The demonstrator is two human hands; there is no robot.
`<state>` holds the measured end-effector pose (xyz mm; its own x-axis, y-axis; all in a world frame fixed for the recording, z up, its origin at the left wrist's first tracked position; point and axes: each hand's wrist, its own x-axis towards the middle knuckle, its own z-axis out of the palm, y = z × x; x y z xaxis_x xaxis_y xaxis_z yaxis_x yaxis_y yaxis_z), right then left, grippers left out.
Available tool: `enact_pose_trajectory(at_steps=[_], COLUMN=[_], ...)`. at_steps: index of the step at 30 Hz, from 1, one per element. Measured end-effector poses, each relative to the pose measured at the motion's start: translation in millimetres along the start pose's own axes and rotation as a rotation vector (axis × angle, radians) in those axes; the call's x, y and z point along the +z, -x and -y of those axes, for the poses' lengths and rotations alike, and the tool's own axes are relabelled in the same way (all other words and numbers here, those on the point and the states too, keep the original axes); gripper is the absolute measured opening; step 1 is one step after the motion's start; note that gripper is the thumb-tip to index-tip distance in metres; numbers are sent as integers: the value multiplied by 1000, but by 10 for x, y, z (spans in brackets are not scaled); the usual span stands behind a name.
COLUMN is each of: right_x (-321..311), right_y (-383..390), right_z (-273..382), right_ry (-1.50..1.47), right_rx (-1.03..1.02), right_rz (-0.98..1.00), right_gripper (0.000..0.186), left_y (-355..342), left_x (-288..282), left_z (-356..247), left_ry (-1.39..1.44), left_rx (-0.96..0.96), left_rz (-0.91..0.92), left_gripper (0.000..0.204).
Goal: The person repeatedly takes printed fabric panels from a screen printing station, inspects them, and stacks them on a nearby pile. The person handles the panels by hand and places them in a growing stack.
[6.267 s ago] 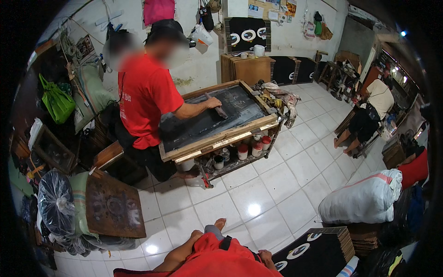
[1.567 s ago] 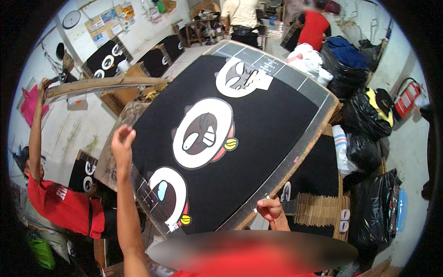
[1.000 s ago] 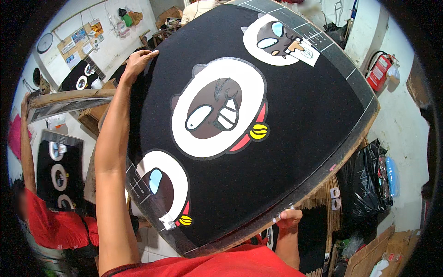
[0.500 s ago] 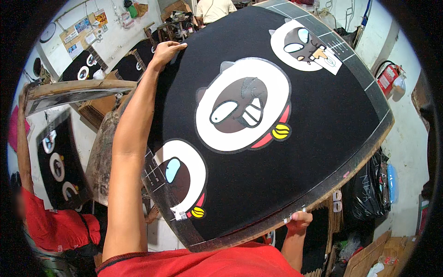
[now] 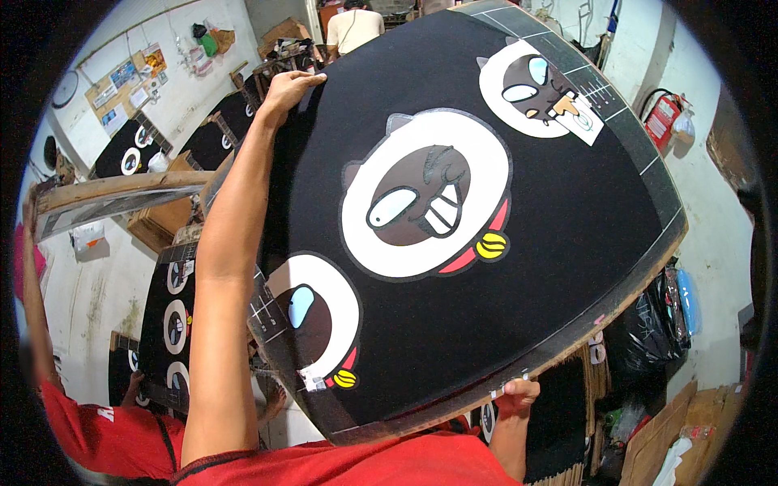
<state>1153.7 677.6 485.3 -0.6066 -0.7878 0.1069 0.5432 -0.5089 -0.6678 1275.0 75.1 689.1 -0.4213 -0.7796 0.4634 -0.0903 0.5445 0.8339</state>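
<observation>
A large board (image 5: 660, 186) with grid-marked ends tilts up in front of me. Black cloth (image 5: 567, 267) lies over it, printed with white-and-brown cartoon cat faces (image 5: 486, 154). My left hand (image 5: 290, 93) reaches to the far left edge, its fingers closed on the cloth there; whether they grip the board too, I cannot tell. At the near edge my right hand (image 5: 519, 395) is closed round the board's rim, thumb on top and the other fingers partly hidden beneath. A small white paper piece (image 5: 579, 121) lies over the far-right face.
On the left, a co-worker in a red shirt (image 5: 113, 441) holds up another board (image 5: 121, 190). More printed black panels (image 5: 166, 267) stand behind. A person in a pale shirt (image 5: 355, 31) is at the back. To the right are a fire extinguisher (image 5: 663, 117), black plastic bag (image 5: 648, 328) and cardboard (image 5: 656, 429).
My view has shifted slightly, while both hands keep their places on the board. At the left, the co-worker's raised board sits a little lower in view, and more printed panels show beneath it.
</observation>
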Motion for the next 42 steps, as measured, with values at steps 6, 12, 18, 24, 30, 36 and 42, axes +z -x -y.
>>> enact_pose_trajectory(at_steps=[6, 12, 18, 24, 30, 36, 42], right_x=[29, -96, -144, -87, 328, 1878, 2632], right_y=[6, 69, 102, 117, -122, -226, -630], right_z=[-75, -203, -374, -417, -806, -526, 210], right_ry=[-29, -74, -74, 34, 963, 1602, 2127], right_rx=[-16, -65, -77, 162, 515, -281, -803], right_rz=[5, 45, -64, -320, -390, -401, -584], right_gripper=[56, 58, 63, 11, 18, 19, 34], left_y=[-288, -518, -729, -814, -616, 309, 1354], left_x=[114, 209, 379, 504, 222, 400, 1015], left_z=[-242, -430, -500, -626, -1232, -1557, -1565], left_ry=[52, -104, -101, 129, 17, 74, -39], left_rx=[-29, -36, -77, 49, 264, 723, 1190], left_rz=[75, 145, 178, 139, 221, 376, 438], left_gripper=[47, 69, 75, 67, 44, 36, 44])
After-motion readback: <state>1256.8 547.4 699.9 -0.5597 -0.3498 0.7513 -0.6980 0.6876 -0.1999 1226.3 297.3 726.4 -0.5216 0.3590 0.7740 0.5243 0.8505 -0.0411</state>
